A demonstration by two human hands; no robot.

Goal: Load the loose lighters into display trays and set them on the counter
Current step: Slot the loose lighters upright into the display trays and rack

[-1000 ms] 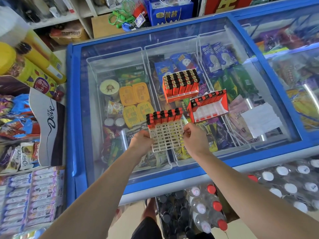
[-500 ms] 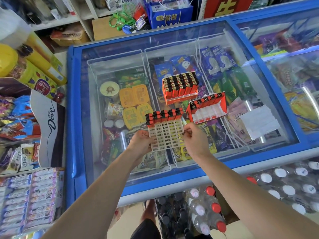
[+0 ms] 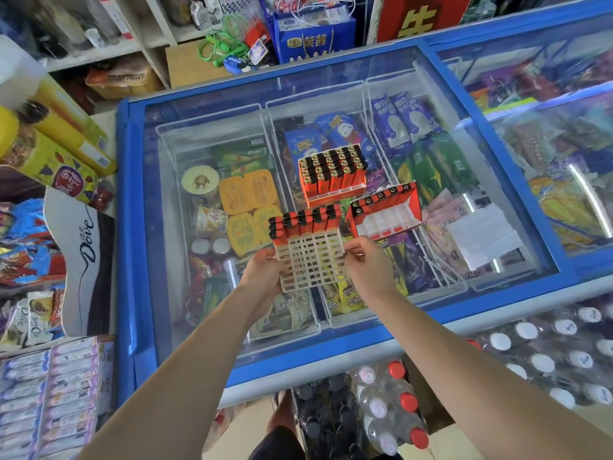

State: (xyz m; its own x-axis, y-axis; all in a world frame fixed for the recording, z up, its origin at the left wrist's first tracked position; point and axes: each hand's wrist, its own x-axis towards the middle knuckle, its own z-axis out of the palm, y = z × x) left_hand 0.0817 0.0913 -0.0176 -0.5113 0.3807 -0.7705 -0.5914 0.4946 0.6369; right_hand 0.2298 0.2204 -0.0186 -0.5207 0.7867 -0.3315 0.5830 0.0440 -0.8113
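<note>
Both hands, left hand (image 3: 265,270) and right hand (image 3: 368,260), fingers pinching the white grid insert (image 3: 311,260) by its side edges over the freezer lid (image 3: 517,263), one lighter row (image 3: 303,224) at 12 o'clock; judgement: keep it level so the lighters stay seated.

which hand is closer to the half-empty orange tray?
Right. The right hand grips the white grid's right edge, just below the half-empty orange tray; the left hand holds the grid's left edge, farther away.
</note>
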